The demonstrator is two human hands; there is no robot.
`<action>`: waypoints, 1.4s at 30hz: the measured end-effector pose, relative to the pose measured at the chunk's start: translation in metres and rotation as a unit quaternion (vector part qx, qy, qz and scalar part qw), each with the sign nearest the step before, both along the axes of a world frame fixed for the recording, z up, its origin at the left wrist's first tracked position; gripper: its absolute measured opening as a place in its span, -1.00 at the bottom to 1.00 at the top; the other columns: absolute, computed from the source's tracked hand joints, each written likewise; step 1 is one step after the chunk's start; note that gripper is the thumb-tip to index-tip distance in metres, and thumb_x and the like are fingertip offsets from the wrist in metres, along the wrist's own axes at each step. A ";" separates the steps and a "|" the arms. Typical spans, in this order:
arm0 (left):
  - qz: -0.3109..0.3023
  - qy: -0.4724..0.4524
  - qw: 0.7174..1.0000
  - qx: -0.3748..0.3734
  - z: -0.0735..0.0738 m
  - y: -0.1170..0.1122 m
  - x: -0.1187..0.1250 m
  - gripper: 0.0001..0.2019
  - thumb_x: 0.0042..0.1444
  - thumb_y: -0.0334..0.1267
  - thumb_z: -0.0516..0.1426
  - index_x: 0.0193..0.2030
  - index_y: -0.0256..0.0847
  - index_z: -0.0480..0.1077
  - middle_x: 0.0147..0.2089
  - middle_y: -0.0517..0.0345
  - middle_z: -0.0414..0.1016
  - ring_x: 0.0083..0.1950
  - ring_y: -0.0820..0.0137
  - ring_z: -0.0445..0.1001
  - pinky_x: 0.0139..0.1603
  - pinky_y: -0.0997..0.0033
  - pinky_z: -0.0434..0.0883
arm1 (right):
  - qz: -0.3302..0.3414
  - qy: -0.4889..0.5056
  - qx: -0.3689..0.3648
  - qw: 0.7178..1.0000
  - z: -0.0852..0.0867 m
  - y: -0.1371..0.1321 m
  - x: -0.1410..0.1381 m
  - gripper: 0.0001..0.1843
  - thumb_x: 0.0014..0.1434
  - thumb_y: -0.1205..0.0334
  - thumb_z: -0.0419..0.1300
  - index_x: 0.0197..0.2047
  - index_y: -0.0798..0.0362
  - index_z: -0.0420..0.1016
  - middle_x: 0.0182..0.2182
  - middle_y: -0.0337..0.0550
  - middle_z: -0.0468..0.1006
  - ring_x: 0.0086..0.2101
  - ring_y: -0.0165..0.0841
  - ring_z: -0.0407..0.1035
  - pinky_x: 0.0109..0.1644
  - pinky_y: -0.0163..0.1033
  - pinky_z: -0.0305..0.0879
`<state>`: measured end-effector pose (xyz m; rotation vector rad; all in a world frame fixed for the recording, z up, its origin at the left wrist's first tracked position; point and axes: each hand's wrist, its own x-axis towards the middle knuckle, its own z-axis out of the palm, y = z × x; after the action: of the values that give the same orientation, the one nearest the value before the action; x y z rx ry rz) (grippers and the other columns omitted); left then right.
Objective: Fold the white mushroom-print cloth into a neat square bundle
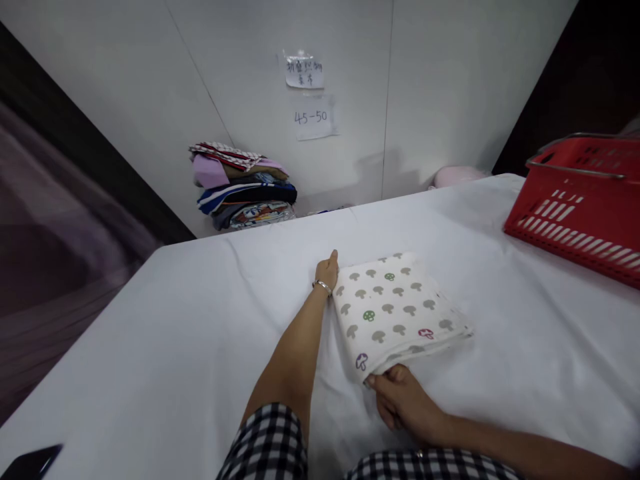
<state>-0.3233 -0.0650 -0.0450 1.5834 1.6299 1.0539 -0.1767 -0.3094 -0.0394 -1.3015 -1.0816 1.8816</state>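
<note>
A folded white cloth with a mushroom print [395, 308] lies on the white table [175, 347]. My left hand [327, 270] rests against the cloth's far left edge, fingers curled together beside it, a bracelet on the wrist. My right hand [400, 397] is at the cloth's near corner, fingers pinching the edge of the folded layers. Both sleeves are black and white check.
A red plastic basket [580, 207] stands at the right edge of the table. A stack of folded clothes [243, 187] sits at the far side by the white wall, under two paper notes [307, 93]. A dark phone [30, 461] lies at the near left corner.
</note>
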 end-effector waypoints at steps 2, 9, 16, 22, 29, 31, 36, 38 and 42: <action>-0.004 0.029 1.000 0.006 -0.001 -0.004 -0.007 -0.46 0.11 0.15 -0.16 -0.70 -0.20 0.18 -0.69 0.24 0.18 -0.57 0.48 0.17 -0.48 0.45 0.15 | -0.014 0.009 -0.011 1.000 -0.002 0.000 0.000 -0.50 0.05 -0.02 0.07 -0.78 0.02 0.06 -0.90 -0.40 0.02 -0.82 -0.55 -0.02 -0.71 -0.36 -0.18; -0.173 -0.034 0.984 -0.036 0.002 -0.033 -0.048 -0.76 -0.03 -0.16 0.04 -0.31 -0.24 0.43 -0.37 0.16 0.48 -0.33 0.41 0.39 -0.29 0.44 0.32 | -0.015 0.038 -0.025 0.999 -0.002 0.000 0.002 -0.49 0.06 -0.04 0.06 -0.77 0.05 0.09 -0.87 -0.35 0.15 -0.81 -0.57 0.01 -0.70 -0.38 -0.17; -0.222 0.076 0.972 -0.024 0.004 -0.043 -0.050 -0.57 -0.15 -0.46 0.01 -0.09 -0.15 0.43 -0.25 0.21 0.51 -0.25 0.40 0.43 -0.15 0.42 0.35 | -0.013 0.029 -0.021 0.999 0.002 -0.001 0.001 -0.49 0.06 -0.04 0.06 -0.77 0.06 0.12 -0.87 -0.32 0.19 -0.80 -0.57 0.01 -0.68 -0.38 -0.16; -0.185 0.218 0.958 0.029 0.015 -0.040 -0.042 -0.62 -0.06 -0.49 -0.04 -0.16 -0.11 0.44 -0.20 0.20 0.48 -0.16 0.40 0.40 -0.05 0.44 0.31 | -0.009 -0.005 -0.029 1.000 0.008 0.003 -0.001 -0.52 0.06 0.03 0.04 -0.79 0.05 0.12 -0.87 -0.30 0.20 -0.80 -0.58 -0.03 -0.67 -0.37 -0.16; -0.146 0.255 0.951 0.092 0.015 -0.010 -0.036 -0.68 0.00 -0.48 -0.04 -0.21 -0.17 0.46 -0.17 0.09 0.49 -0.08 0.33 0.38 0.02 0.39 0.28 | -0.030 -0.004 0.010 0.999 0.014 0.023 -0.020 -0.56 0.03 0.06 0.05 -0.77 0.02 0.07 -0.88 -0.35 0.13 -0.79 -0.56 -0.02 -0.66 -0.35 -0.16; -0.134 0.238 0.960 0.066 0.009 -0.006 -0.036 -0.68 -0.01 -0.49 -0.04 -0.22 -0.17 0.47 -0.15 0.10 0.49 -0.07 0.34 0.39 0.03 0.40 0.28 | -0.053 0.003 0.005 0.999 0.013 0.025 -0.026 -0.59 0.00 0.03 0.08 -0.73 0.01 0.08 -0.88 -0.40 0.07 -0.79 -0.55 -0.01 -0.67 -0.35 -0.17; -0.109 0.177 0.978 0.009 0.002 -0.006 -0.040 -0.69 -0.03 -0.49 0.00 -0.22 -0.17 0.48 -0.21 0.15 0.53 -0.16 0.38 0.44 -0.06 0.43 0.34 | -0.065 0.034 -0.032 0.997 0.011 0.024 -0.030 -0.62 -0.05 -0.03 0.15 -0.63 0.03 0.13 -0.82 -0.44 0.11 -0.77 -0.55 0.05 -0.68 -0.36 -0.16; -0.100 0.122 0.987 -0.025 0.005 -0.007 -0.041 -0.71 -0.04 -0.48 0.03 -0.23 -0.18 0.49 -0.25 0.16 0.54 -0.20 0.39 0.46 -0.10 0.44 0.36 | -0.058 0.051 -0.043 0.996 0.010 0.021 -0.029 -0.60 -0.05 -0.06 0.16 -0.62 0.04 0.15 -0.79 -0.41 0.16 -0.76 -0.55 0.09 -0.68 -0.37 -0.15; -0.075 0.082 0.993 -0.026 0.015 -0.014 -0.033 -0.65 0.01 -0.40 0.04 -0.03 -0.20 0.40 -0.02 0.07 0.46 -0.05 0.36 0.42 -0.01 0.41 0.33 | -0.038 0.085 -0.043 0.995 0.009 0.018 -0.027 -0.57 -0.02 -0.10 0.15 -0.61 0.06 0.16 -0.76 -0.39 0.21 -0.75 -0.56 0.11 -0.68 -0.39 -0.12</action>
<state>-0.3566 -0.0795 -0.0300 1.7670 1.5996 0.8165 -0.2040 -0.2918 -0.0306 -1.1875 -0.8600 1.9611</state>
